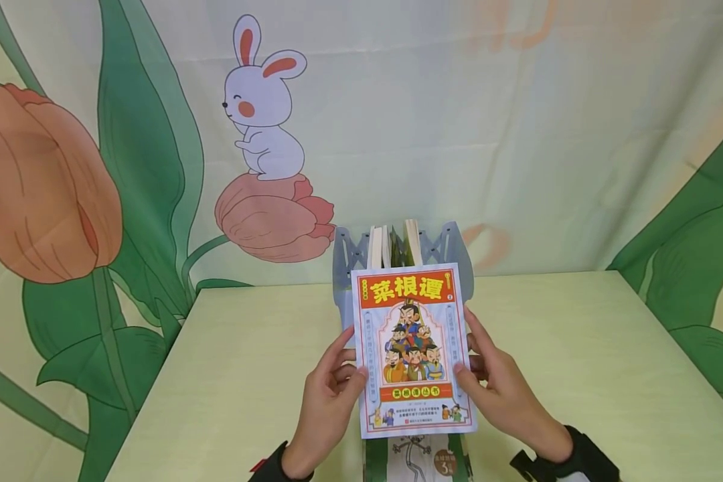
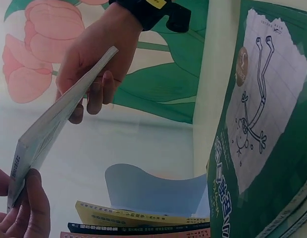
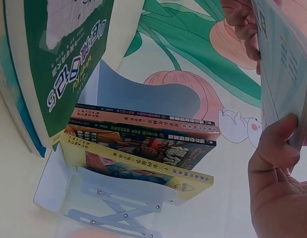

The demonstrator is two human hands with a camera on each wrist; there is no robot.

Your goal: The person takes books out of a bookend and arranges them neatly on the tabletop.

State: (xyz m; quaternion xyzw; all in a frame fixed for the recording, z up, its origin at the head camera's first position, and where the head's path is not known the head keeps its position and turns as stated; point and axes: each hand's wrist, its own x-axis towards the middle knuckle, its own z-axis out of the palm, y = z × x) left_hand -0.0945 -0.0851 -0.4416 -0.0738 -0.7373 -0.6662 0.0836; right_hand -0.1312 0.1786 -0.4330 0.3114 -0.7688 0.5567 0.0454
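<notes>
A thin book (image 1: 414, 348) with a red title band and cartoon figures on its light-blue cover is held up between both hands, cover towards the head camera. My left hand (image 1: 331, 398) grips its left edge, thumb on the front and fingers behind. The right hand (image 1: 503, 391) pinches the opposite edge in the same way. In the left wrist view the book (image 2: 59, 109) appears nearly edge-on. Below it lies a green book (image 2: 262, 119) with a white drawing panel, on top of other books, touched by neither hand.
Behind the held book, a blue-grey expanding book rack (image 1: 458, 258) stands on the pale table (image 1: 235, 388). Several books (image 3: 193, 173) stand upright in it, spines visible in the right wrist view. A printed cloth (image 1: 397, 120) with a rabbit and tulips hangs behind the table.
</notes>
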